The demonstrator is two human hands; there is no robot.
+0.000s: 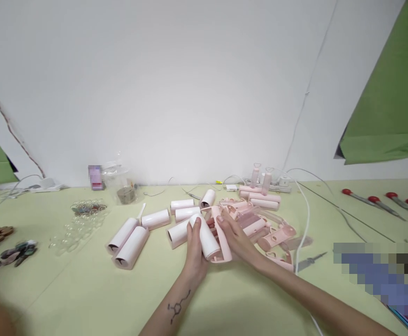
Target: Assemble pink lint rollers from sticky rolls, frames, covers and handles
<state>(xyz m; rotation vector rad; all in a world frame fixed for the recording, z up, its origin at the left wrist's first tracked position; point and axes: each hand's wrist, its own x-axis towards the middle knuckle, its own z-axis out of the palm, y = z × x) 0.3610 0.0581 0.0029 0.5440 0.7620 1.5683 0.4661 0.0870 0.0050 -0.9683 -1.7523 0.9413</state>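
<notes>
My left hand is closed around a white cylinder, its thumb along the top. Against it, on the right, a pink plastic shell is gripped by my right hand. Cylinder and shell touch along their lengths, tilted just above the table; I cannot tell whether they are joined. Close to my left hand lies another white cylinder. Beyond my right hand is a heap of pink plastic parts, with clear pinkish pieces among them.
Several white cylinders lie to the left. Two pink bottles stand behind, near a power strip. A white cable crosses the table on the right, near red-tipped tools. Clear rings and a plastic bag are at left.
</notes>
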